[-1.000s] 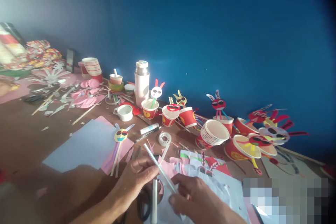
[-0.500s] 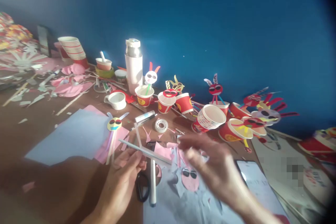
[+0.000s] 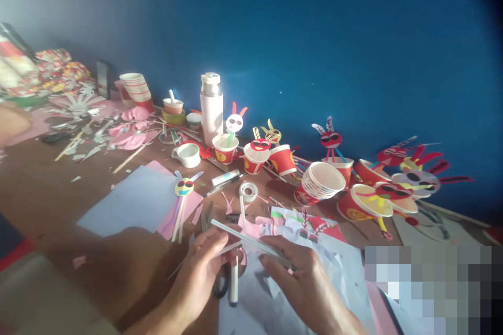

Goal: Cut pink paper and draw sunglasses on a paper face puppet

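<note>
A pale, thin straw [image 3: 243,238] slants over the paper, its lower right end between the thumb and fingers of my right hand [image 3: 302,267]. My left hand [image 3: 198,272] is closed, with a second slim pale strip [image 3: 232,247] poking out between its thumb and fingers. The straw's upper left part passes just above the left fingertips; whether they touch it I cannot tell. Below and between the hands lie a white marker [image 3: 233,282] and scissors [image 3: 220,280], partly hidden by my left hand. Creased whitish paper [image 3: 263,309] lies beneath my right hand.
Red paper cups [image 3: 363,204] with paper-faced figures line the wall, beside stacked cups [image 3: 320,183] and a white bottle [image 3: 212,115]. A tape roll [image 3: 249,191], blue sheet [image 3: 121,201] and yellow-faced figure [image 3: 184,187] lie nearer. Another person's arm [image 3: 13,123] shows at left.
My right hand has come down and left and now grips the straw's right end. The view has turned left, bringing another person's arm into sight.
</note>
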Demonstrator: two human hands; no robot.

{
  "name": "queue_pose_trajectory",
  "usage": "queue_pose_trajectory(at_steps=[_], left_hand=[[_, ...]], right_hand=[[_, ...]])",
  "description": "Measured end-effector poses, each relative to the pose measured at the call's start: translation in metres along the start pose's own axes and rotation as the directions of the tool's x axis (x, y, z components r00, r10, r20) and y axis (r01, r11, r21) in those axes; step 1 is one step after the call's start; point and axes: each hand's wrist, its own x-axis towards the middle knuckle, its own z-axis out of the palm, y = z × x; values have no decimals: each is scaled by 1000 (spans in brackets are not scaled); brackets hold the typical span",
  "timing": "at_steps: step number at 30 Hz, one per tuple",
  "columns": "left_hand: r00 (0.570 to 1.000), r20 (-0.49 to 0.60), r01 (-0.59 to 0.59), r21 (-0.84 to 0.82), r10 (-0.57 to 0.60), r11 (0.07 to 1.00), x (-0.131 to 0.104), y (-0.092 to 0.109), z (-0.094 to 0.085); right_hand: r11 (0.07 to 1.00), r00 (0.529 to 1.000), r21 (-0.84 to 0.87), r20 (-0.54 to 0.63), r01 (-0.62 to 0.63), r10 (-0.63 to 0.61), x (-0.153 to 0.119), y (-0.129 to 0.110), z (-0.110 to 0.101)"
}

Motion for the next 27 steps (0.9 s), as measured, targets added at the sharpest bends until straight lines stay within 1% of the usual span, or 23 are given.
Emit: queue_pose_trajectory(at_steps=[4,6,8,10,12,15,17,22,24,27], left_hand=[[997,-12,-71,8,71,997,0,9,0],[997,-46,-62,36,63,997,0,12,-1],[997,-75,-30,75,35,997,0,13,-3],[998,-59,-12,108,18,994,-2,14,-3],[1000,-13,-20,140,22,990,-3,14,-1],[999,49,-13,190,4,982,-6,12,5],[998,63,-1,193,-11,981,-7,10,9],[999,-25,44,208,-40,977,-8,5,13],[999,-27,42,202,-37,978,-8,4,13],[999,-29,21,149,-17,989,-7,2,16]], right_hand=[[997,998,58,36,-58,56,0,-7,-4],[995,997,67,24,-69,67,-1,-9,-5],[996,996,45,-20,-82,83,-3,-11,-5],[993,991,45,-65,-111,113,-4,-12,-6],[988,989,80,-65,-131,136,-5,-13,-6],[986,992,124,-51,-109,116,-6,-13,-7],[988,994,130,-54,-87,95,-5,-15,-8],[986,994,134,-46,-95,102,-4,-18,-10],[984,993,152,-49,-98,106,-3,-19,-12],[982,993,171,-65,-83,96,-3,-17,-12]])
